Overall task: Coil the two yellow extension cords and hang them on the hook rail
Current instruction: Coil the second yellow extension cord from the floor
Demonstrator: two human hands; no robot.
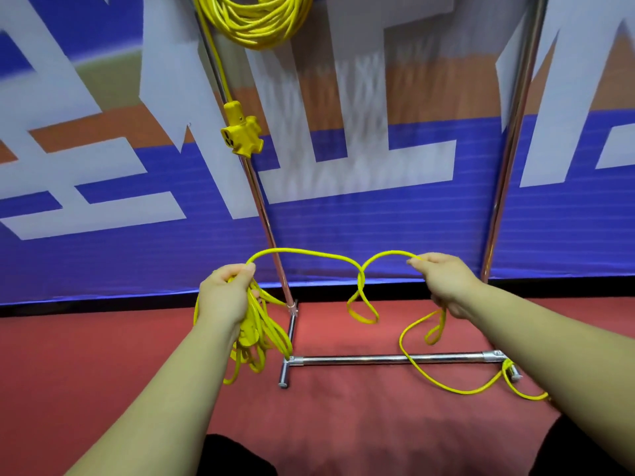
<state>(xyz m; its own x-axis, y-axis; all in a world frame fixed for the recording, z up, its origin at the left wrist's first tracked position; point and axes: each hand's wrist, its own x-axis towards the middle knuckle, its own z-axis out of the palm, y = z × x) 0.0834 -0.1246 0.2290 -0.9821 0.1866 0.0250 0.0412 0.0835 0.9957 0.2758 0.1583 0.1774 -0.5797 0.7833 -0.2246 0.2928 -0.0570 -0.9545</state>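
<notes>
One yellow cord coil [256, 20] hangs at the top of the frame, its triple socket end [241, 134] dangling beside the left pole. My left hand [225, 293] grips several loops of the second yellow cord [264, 333], which hang below it. A strand [309, 252] arches from that hand across to my right hand [443, 283], twisting into a small loop in the middle. My right hand pinches the strand. Below it the loose cord [443, 384] trails over the floor to the right.
A chrome rack stands ahead, with a left pole [266, 218], a right pole [508, 166] and a base bar [391, 359] on the red floor [103, 355]. A blue and white banner [378, 228] hangs behind it. The loose cord crosses the base bar.
</notes>
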